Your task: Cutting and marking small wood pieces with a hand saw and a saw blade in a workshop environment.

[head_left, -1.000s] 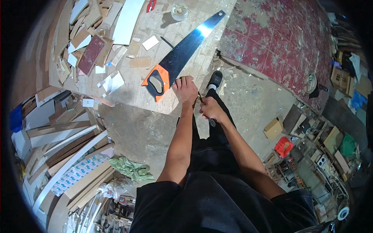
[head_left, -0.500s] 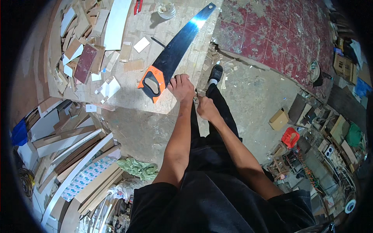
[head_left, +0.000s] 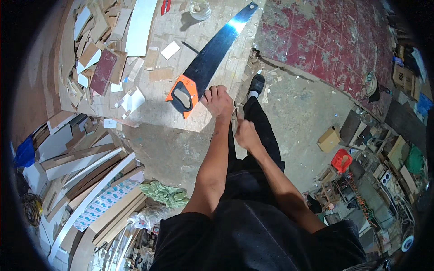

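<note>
Closest to me, the right hand (head_left: 247,135) has slipped a little back toward my body in the last half second; its fingers are curled closed, by my reading around a slim dark piece (head_left: 235,109) that shows in the gap between the hands (too narrow and blurred for me to name). Just beyond, the left hand (head_left: 219,103) has kept its place at the edge of the bench (head_left: 156,99), fingers bent over it; whether they pinch something or only press, I cannot tell. I take this as one hand steadying while the other works. Beside the left fingertips, the orange-handled saw (head_left: 210,56) lies flat, unmoved on the wood, its handle in nobody's grasp, so I judge it idle for this step. Farther out, a white offcut (head_left: 170,50) and a clear jar (head_left: 200,9) have only shifted in my view with the head, as has the red tiled surface (head_left: 330,49).
</note>
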### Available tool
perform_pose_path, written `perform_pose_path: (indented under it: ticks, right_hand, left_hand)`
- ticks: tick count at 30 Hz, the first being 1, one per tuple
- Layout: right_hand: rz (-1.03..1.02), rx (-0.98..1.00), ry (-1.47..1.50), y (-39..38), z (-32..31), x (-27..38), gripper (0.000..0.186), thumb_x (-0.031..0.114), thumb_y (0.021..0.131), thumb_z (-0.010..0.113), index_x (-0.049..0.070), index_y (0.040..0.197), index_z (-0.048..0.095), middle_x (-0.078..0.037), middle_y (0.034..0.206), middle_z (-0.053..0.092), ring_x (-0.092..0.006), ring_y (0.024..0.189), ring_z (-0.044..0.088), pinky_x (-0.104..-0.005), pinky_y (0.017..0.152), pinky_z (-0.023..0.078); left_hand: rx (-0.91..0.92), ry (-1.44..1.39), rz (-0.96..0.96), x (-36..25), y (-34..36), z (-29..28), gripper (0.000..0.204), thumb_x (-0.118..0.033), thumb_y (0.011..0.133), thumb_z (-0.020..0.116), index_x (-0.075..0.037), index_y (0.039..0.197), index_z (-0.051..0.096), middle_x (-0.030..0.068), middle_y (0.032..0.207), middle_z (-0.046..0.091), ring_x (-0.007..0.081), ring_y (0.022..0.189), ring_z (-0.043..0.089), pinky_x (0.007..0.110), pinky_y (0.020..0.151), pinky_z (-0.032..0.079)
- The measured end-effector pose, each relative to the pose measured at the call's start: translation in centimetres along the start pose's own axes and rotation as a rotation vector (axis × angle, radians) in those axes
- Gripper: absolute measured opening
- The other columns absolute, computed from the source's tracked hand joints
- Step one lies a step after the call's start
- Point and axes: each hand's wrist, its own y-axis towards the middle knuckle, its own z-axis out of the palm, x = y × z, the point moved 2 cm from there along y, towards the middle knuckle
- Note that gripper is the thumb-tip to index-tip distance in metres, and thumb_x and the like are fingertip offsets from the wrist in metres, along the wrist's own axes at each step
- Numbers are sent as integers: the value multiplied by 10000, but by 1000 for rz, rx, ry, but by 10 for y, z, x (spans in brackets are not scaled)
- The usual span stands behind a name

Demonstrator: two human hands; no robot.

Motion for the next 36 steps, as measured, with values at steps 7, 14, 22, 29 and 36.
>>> perform_pose_path:
  ticks: [7, 14, 22, 29, 36]
  right_hand:
    - [-6, -35, -15, 4, 1, -10, 378, -53, 745, 522, -152, 1107, 573, -358, 823, 608, -512, 844, 629, -539, 790, 497]
    - [21, -29, -17, 2, 4, -5, 671, -86, 699, 559, -170, 1352, 432, -331, 801, 631, -437, 813, 681, -494, 759, 525]
    - [-7, -67, 44, -6, 3, -4, 598, -72, 736, 535, -158, 1324, 465, -324, 793, 620, -467, 804, 662, -507, 709, 517]
    - [11, -109, 121, -20, 11, -6, 516, -83, 741, 514, -152, 1252, 505, -340, 777, 600, -485, 785, 645, -529, 704, 498]
    - [66, 17, 163, -28, 12, -1, 537, -65, 792, 500, -180, 1315, 454, -372, 849, 620, -526, 860, 625, -578, 779, 467]
  left_hand:
    - [-11, -23, 29, -6, 2, 6, 135, -128, 781, 658, -199, 891, 625, 9, 917, 565, 260, 909, 513, 430, 795, 343]
    - [-29, -17, 20, -5, 1, 5, 93, -132, 804, 633, -197, 870, 633, 9, 898, 569, 256, 902, 512, 425, 786, 340]
    - [-21, 20, 20, -4, 0, 5, 70, -141, 805, 633, -195, 850, 633, 8, 891, 567, 254, 896, 512, 429, 779, 340]
    - [-3, 43, 8, -2, -1, 4, 55, -144, 804, 633, -189, 831, 619, 17, 885, 555, 262, 901, 508, 437, 779, 339]
    - [-18, 53, 12, 3, -2, 2, 70, -134, 787, 632, -187, 828, 609, 23, 884, 547, 267, 897, 505, 436, 773, 340]
